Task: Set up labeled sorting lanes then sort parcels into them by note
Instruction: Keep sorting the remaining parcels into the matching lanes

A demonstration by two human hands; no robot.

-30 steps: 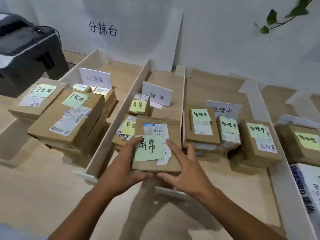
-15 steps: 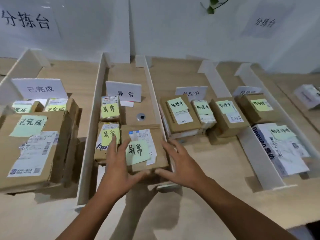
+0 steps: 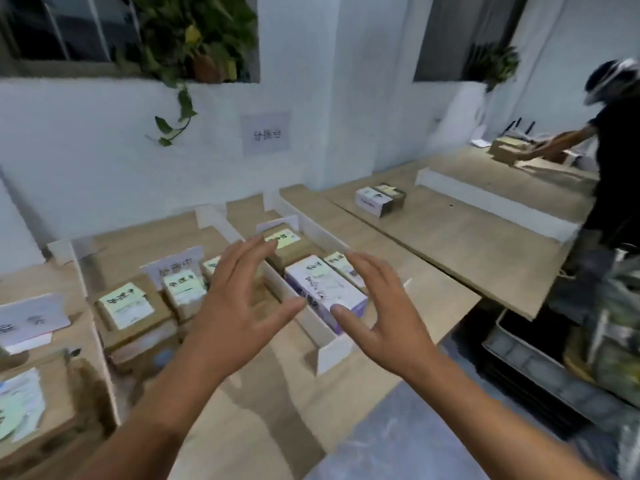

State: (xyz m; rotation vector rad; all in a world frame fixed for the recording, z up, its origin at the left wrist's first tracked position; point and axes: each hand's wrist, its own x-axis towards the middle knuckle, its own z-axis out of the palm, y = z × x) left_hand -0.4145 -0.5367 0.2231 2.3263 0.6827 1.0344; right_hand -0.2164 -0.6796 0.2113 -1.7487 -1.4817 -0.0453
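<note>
Flanking the white parcel (image 3: 323, 289), left hand (image 3: 235, 313) and right hand (image 3: 388, 323) hover.

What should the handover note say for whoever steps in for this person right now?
Left hand: open, fingers spread, holding nothing, in the air over the lanes.
Right hand: open and empty, close to the white-and-purple box.
Things: that box lies in the rightmost lane beside the white divider. The brown parcels with green notes sit in the lane with the paper sign.
Done: lanes are divided and signed, and the parcels in view here are in lanes.
Left: two small boxes on the next table lie outside any lane and may still need sorting.
</note>
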